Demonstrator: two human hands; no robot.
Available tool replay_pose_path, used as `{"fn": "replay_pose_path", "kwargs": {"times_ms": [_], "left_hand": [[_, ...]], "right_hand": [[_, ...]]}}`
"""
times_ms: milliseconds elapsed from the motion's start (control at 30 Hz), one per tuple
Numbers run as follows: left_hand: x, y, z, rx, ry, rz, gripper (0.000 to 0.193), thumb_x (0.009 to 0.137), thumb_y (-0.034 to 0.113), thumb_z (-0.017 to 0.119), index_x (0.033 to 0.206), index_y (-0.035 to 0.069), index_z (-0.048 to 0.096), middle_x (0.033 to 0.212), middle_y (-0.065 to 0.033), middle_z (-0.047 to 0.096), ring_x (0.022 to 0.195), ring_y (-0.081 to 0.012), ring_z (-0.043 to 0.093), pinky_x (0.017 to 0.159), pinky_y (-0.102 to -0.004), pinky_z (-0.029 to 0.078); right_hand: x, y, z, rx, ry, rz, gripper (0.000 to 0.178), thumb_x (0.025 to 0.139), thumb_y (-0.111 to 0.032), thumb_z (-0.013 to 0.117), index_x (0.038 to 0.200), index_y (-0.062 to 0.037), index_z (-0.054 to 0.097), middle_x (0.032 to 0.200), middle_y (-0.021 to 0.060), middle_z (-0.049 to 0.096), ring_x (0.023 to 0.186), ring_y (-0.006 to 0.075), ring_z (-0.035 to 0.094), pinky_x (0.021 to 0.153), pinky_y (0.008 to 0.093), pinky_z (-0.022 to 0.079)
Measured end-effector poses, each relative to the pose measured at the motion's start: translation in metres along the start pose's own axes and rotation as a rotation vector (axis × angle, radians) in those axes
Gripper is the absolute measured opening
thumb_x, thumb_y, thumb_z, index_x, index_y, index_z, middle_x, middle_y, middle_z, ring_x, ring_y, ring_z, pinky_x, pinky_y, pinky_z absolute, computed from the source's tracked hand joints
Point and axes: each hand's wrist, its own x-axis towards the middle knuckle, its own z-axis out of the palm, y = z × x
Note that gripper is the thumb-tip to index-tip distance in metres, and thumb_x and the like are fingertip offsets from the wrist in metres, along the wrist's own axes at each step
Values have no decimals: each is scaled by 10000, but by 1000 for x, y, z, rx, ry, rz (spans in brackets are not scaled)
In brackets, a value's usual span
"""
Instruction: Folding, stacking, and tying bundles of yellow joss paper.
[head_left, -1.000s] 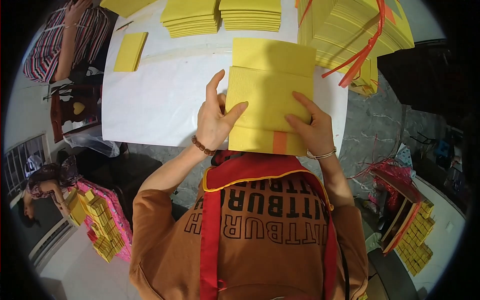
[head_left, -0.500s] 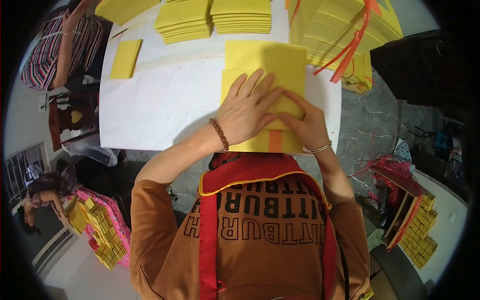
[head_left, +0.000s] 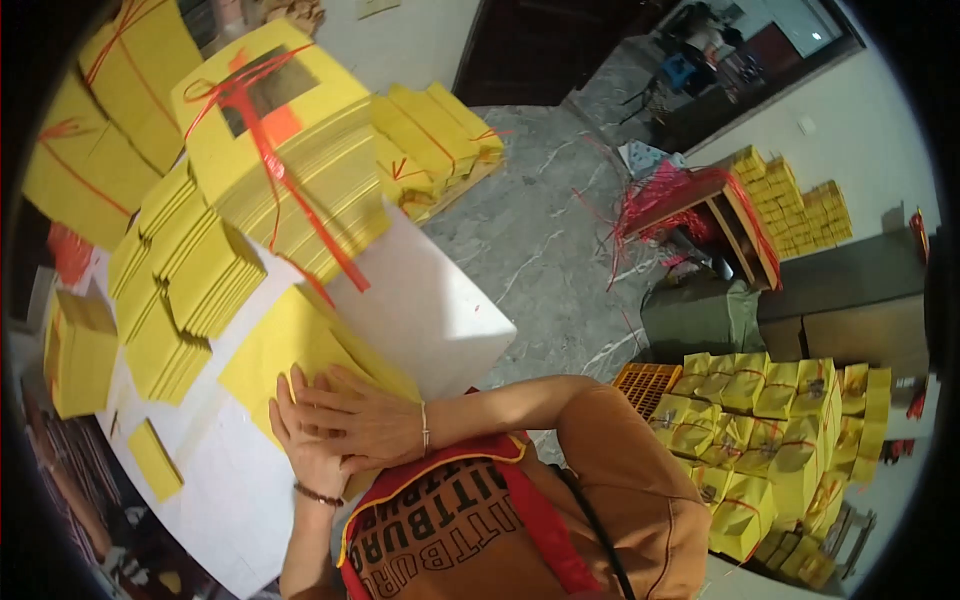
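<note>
A folded yellow paper sheet (head_left: 300, 340) lies at the table's near edge, right in front of me. My left hand (head_left: 303, 437), with a brown beaded bracelet at its wrist, rests on the paper with its fingers stretched out. Across it lies my right hand (head_left: 375, 415), a thin bangle at the wrist, its fingers extended and overlapping the left ones. Both hands look flat, and neither grips anything that I can see. The near part of the sheet is hidden beneath them.
Neat stacks of folded yellow paper (head_left: 210, 280) stand farther off on the white table (head_left: 430, 300). Beside them rises a tall yellow paper bundle (head_left: 290, 150) tied with red ribbon. A small yellow packet (head_left: 155, 460) lies left. Tied yellow bundles (head_left: 760, 420) fill the right side.
My view has swung to the right, showing more floor and bundles. My right hand has moved from beside the left hand to lie over it on the paper.
</note>
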Motion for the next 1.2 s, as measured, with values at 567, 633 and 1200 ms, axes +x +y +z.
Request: {"fn": "replay_pose_path", "kwargs": {"times_ms": [567,633,1200], "left_hand": [[-15,-17,-12,-894,219,-248,577,809,143,526,1315,-33,313,1414,-195,230,1326,-371,165,1050,-487,144],[-18,-15,-18,-367,114,-122,593,806,184,553,1313,-26,326,1423,-195,211,1327,-381,150,1042,-511,144],[-15,-7,-20,89,-35,13,680,691,284,672,1258,8,415,1385,-217,260,1268,-393,229,997,-529,202]], "right_hand": [[-10,-2,27,34,-197,215,642,829,-425,496,1350,-92,324,1432,176,210,1344,347,131,1062,533,99],[-9,-2,28,36,-207,218,657,822,-431,500,1350,-83,320,1433,172,207,1345,346,125,1062,538,90],[-2,20,0,574,-289,380,760,880,-404,434,1392,24,70,1447,201,138,1366,278,64,1089,428,-25]]}}
